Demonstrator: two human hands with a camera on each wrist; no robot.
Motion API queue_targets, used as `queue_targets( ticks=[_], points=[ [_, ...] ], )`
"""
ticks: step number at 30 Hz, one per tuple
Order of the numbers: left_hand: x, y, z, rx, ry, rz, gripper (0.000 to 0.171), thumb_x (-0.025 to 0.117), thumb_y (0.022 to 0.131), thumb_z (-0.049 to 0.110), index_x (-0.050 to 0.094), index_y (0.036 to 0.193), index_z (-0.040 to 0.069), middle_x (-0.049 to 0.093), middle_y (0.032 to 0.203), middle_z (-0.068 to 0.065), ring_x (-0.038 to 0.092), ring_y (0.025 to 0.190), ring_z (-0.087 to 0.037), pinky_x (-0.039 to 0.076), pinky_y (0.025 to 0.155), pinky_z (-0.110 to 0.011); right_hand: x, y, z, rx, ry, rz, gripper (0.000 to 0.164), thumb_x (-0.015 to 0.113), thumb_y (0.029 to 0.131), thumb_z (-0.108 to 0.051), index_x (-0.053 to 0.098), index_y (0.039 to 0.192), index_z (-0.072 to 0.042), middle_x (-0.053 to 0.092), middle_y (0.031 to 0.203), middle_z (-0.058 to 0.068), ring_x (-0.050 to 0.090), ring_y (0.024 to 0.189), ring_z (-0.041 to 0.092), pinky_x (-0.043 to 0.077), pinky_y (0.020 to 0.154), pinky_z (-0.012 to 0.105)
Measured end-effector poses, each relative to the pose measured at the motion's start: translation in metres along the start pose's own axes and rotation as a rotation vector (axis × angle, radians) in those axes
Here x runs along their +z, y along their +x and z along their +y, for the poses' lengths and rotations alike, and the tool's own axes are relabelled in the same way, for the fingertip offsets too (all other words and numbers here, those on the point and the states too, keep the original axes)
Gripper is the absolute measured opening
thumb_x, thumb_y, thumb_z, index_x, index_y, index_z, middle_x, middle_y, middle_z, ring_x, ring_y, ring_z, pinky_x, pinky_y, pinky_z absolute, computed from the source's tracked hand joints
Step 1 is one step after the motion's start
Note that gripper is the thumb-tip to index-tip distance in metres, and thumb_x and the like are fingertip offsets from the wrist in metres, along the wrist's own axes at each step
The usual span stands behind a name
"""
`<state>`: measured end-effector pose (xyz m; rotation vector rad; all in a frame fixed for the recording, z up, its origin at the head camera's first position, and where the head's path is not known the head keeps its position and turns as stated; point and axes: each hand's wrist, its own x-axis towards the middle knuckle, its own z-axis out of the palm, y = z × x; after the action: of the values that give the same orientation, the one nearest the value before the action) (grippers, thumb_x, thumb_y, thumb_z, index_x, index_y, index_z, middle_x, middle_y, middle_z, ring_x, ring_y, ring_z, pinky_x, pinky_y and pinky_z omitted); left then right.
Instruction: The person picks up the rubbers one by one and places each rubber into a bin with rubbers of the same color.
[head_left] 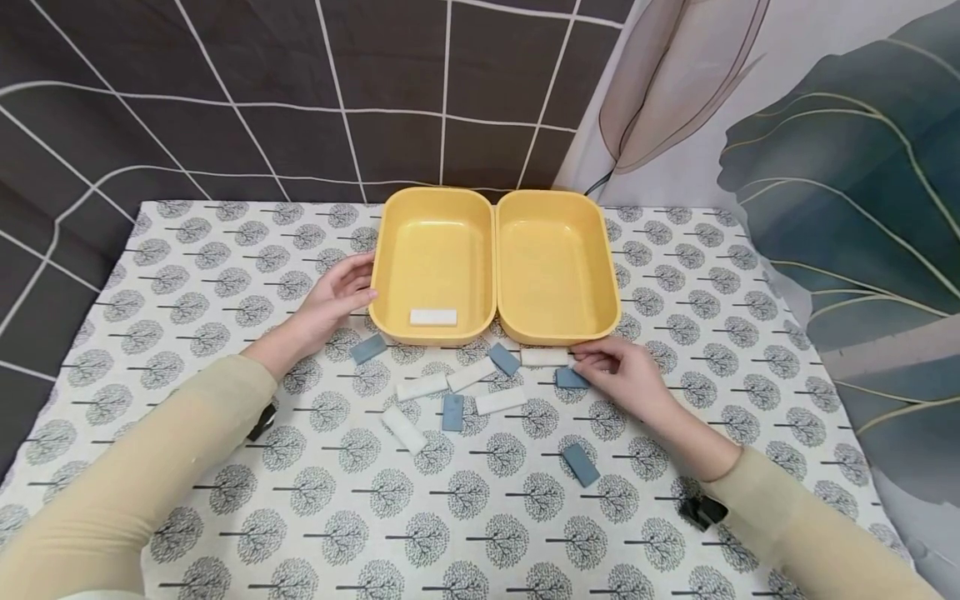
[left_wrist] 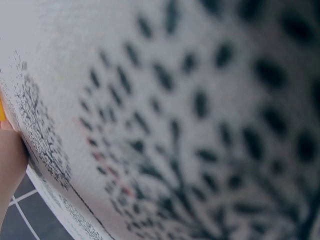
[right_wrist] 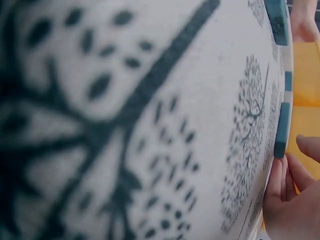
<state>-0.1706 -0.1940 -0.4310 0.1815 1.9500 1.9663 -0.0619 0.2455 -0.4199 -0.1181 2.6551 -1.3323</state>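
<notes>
Two yellow trays stand side by side, the left tray [head_left: 381, 267] and the right tray [head_left: 613, 267]. Inside the left one, near its front wall, lies a white block [head_left: 433, 317]. My left hand [head_left: 330, 302] touches that tray's outer left side, thumb and fingers against the wall. At the front right corner of the right tray is my right hand [head_left: 626, 377], its fingertips right at the end of a blue block [right_wrist: 282, 131]. Its thumb [right_wrist: 307, 146] stands apart from the fingers. Just left of these fingertips, in the head view, lies another white block [head_left: 544, 357].
Several more blocks are scattered before the trays, among them a white block [head_left: 403, 429], a blue block [head_left: 452, 412] and a blue block [head_left: 581, 465] nearer the front. A tree-print cloth [head_left: 337, 508] covers the table. A dark grid-patterned curtain [head_left: 390, 83] hangs behind.
</notes>
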Motion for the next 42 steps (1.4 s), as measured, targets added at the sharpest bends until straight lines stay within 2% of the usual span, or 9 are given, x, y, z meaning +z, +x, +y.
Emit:
queue_targets(
  ticks=[4,11,14,19,25,32,36,39,42],
  points=[
    [0.000,0.000,0.001,0.001,0.003,0.002,0.068,0.054,0.101,-0.004,0.029,0.164,0.002,0.049,0.152,-0.002,0.052,0.130,-0.006,0.048,0.115,-0.015,0.005,0.000,0.000,-0.016,-0.026,0.022,0.027,0.081,0.091,-0.003,0.075,0.116,0.005,0.076,0.108,0.022,0.066,0.083,-0.002,0.061,0.077,0.011],
    [0.001,0.000,0.001,-0.004,-0.010,-0.004,0.069,0.055,0.101,-0.004,0.029,0.165,0.003,0.050,0.149,0.002,0.053,0.130,-0.006,0.050,0.111,-0.013,0.010,-0.002,0.003,-0.046,-0.050,0.056,0.027,0.081,0.089,0.000,0.075,0.115,0.004,0.076,0.103,0.019,0.065,0.083,-0.001,0.060,0.076,0.011],
    [0.001,0.000,0.000,-0.003,-0.003,-0.001,0.069,0.054,0.101,-0.004,0.029,0.165,0.003,0.048,0.154,-0.004,0.053,0.130,-0.006,0.049,0.113,-0.014,0.011,-0.002,0.004,-0.046,-0.040,0.061,0.027,0.081,0.089,0.001,0.074,0.115,0.005,0.075,0.104,0.019,0.065,0.084,-0.002,0.059,0.077,0.010],
    [0.000,0.001,0.000,0.003,0.002,-0.004,0.069,0.054,0.101,-0.005,0.029,0.165,0.002,0.040,0.163,-0.016,0.052,0.131,-0.006,0.047,0.117,-0.017,0.012,-0.003,0.003,-0.028,-0.024,0.075,0.027,0.081,0.088,0.002,0.074,0.114,0.005,0.074,0.103,0.020,0.064,0.082,-0.004,0.059,0.077,0.009],
    [0.000,0.000,0.000,0.009,0.003,-0.002,0.069,0.055,0.101,-0.005,0.029,0.164,0.002,0.043,0.160,-0.011,0.052,0.131,-0.006,0.045,0.120,-0.018,0.013,-0.004,0.000,-0.004,0.011,0.079,0.027,0.080,0.088,0.003,0.073,0.114,0.006,0.075,0.102,0.021,0.064,0.082,-0.004,0.060,0.077,0.009],
    [0.000,0.000,-0.001,0.014,-0.008,-0.002,0.069,0.055,0.101,-0.005,0.030,0.164,0.002,0.047,0.157,-0.007,0.053,0.131,-0.006,0.046,0.117,-0.016,0.012,-0.004,-0.002,0.025,0.036,0.056,0.028,0.080,0.089,0.002,0.072,0.117,0.006,0.076,0.105,0.023,0.066,0.084,-0.005,0.060,0.080,0.010],
    [0.000,0.000,0.000,0.012,-0.008,-0.004,0.069,0.055,0.101,-0.005,0.029,0.164,0.002,0.043,0.161,-0.013,0.053,0.131,-0.005,0.047,0.116,-0.015,0.011,-0.005,-0.006,0.046,0.054,0.042,0.029,0.079,0.090,0.001,0.072,0.118,0.006,0.077,0.107,0.023,0.067,0.085,-0.004,0.060,0.080,0.010],
    [0.001,0.000,0.000,0.008,-0.005,-0.005,0.069,0.054,0.102,-0.004,0.028,0.165,0.002,0.035,0.167,-0.020,0.052,0.131,-0.004,0.047,0.115,-0.014,0.010,-0.005,-0.008,0.068,0.074,0.037,0.029,0.079,0.091,0.000,0.072,0.118,0.006,0.076,0.108,0.024,0.068,0.085,-0.003,0.061,0.080,0.010],
    [0.000,0.001,-0.001,0.009,-0.005,-0.002,0.069,0.054,0.101,-0.005,0.028,0.165,0.002,0.034,0.168,-0.021,0.052,0.131,-0.003,0.047,0.115,-0.014,0.010,-0.006,-0.011,0.089,0.095,0.040,0.028,0.079,0.091,-0.001,0.072,0.118,0.005,0.076,0.109,0.024,0.068,0.086,-0.002,0.060,0.081,0.010]
  ],
)
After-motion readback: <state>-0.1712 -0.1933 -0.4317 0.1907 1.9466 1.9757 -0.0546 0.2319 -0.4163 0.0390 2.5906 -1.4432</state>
